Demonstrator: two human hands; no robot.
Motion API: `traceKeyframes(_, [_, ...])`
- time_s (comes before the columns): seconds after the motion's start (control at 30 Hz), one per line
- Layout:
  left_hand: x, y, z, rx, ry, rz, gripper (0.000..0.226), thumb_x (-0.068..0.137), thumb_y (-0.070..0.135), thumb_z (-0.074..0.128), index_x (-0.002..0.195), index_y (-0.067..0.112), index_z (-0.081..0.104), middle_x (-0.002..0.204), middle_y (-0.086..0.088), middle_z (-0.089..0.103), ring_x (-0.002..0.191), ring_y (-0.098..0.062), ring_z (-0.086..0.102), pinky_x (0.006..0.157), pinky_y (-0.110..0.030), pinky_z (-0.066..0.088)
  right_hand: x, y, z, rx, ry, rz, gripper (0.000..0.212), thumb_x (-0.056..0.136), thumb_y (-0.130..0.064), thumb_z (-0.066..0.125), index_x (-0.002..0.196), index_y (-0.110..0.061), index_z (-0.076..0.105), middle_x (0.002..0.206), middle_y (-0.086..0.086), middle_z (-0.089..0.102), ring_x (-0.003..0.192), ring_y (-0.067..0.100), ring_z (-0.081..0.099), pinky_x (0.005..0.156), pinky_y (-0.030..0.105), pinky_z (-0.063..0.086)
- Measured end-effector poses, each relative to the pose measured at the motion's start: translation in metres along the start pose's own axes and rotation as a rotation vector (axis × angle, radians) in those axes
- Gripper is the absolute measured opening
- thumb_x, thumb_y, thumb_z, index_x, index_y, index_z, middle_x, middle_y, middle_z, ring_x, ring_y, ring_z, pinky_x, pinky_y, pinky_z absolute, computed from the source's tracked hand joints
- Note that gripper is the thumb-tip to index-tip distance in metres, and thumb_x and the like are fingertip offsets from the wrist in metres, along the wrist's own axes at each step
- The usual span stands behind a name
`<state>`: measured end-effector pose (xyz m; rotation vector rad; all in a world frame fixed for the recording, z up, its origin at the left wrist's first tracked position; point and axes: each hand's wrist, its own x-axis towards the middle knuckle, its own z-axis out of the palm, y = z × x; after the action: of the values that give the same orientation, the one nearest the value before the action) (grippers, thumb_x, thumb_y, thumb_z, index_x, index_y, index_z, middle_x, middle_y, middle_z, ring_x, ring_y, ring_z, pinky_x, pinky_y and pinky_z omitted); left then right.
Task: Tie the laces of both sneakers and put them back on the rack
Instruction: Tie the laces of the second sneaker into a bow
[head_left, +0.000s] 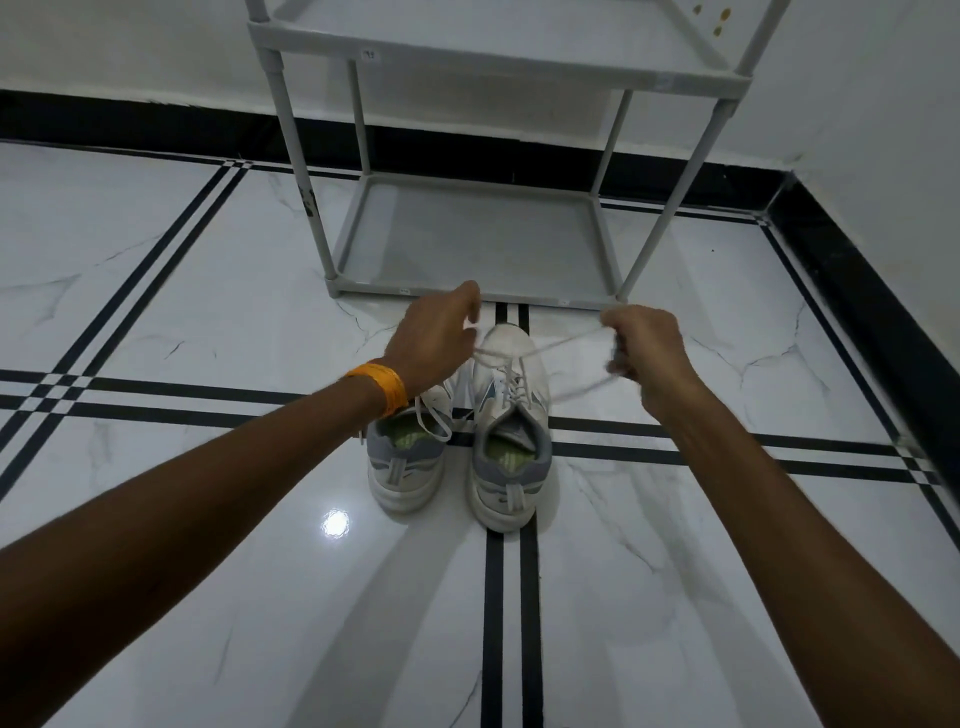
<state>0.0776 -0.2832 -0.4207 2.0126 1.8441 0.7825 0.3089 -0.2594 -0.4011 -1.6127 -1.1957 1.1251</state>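
Two wide surfaces fill most of what we see: the white marble floor (182, 270) crossed by black inlay lines, and the pale wall above a black skirting. Against that wall stands the grey rack (467, 228), its lower shelf bare and its front edge just beyond our hands.

On the floor in front of the rack we have both sneakers side by side, heels toward us and toes pointing at the rack, so each long axis runs straight away from us. The right sneaker (511, 415) sits slightly farther forward than the left sneaker (408, 457), and the two nearly touch along their inner sides. Our left forearm and wrist cover the front half of the left sneaker, whose loose lace (434, 423) trails across its opening.

Our left hand (434, 343), with an orange wristband (382, 387), hovers over the toe area with its fingertips closed in a pinch on one end of the right sneaker's lace (550, 345). Our right hand (649, 353) is curled into a loose fist, gripping the other end. Between the hands the lace is drawn out sideways, crossing just above the top eyelets; a further strand runs from the fist back down to the shoe.
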Motion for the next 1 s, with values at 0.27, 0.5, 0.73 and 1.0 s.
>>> traceKeyframes(0.27, [-0.020,-0.034,0.004,0.589,-0.228,0.070,0.017,0.089,0.007,0.051,0.105,0.006,0.057,0.099,-0.019,0.065,0.086,-0.036,0.060,0.065,-0.033,0.036,0.012,0.094,-0.030,-1.120,0.182,-0.122,0.024,0.089,-0.017,0.053,0.066,-0.008,0.053,0.065,0.005,0.057,0.057,0.023,0.050,0.061,0.027,0.035])
traceKeyframes(0.5, [-0.021,-0.006,0.034,0.441,-0.250,0.235,0.027,0.092,0.022,0.053,0.115,0.013,0.065,0.114,-0.011,0.061,0.087,-0.033,0.065,0.072,-0.039,0.053,0.000,0.074,0.010,-0.889,-0.185,-0.323,0.030,0.093,-0.029,0.060,0.119,-0.015,0.065,0.120,0.010,0.064,0.112,0.029,0.058,0.090,0.039,0.048])
traceKeyframes(0.73, [-0.026,-0.003,0.051,0.241,-0.317,0.145,0.015,0.095,0.019,0.054,0.101,0.005,0.055,0.100,-0.017,0.065,0.089,-0.033,0.060,0.071,-0.038,0.043,-0.021,0.058,0.043,-0.760,-0.370,-0.343,0.011,0.085,-0.019,0.071,0.079,-0.010,0.070,0.080,0.004,0.071,0.073,0.017,0.061,0.067,0.031,0.049])
traceKeyframes(1.0, [-0.033,-0.018,0.047,0.410,-0.311,0.419,0.054,0.090,0.016,0.060,0.140,0.008,0.042,0.105,-0.018,0.066,0.095,-0.035,0.063,0.080,-0.040,0.050,-0.025,0.067,0.030,-1.039,-0.281,-0.531,0.008,0.092,-0.016,0.057,0.093,-0.009,0.060,0.086,0.011,0.069,0.077,0.032,0.063,0.062,0.033,0.043])
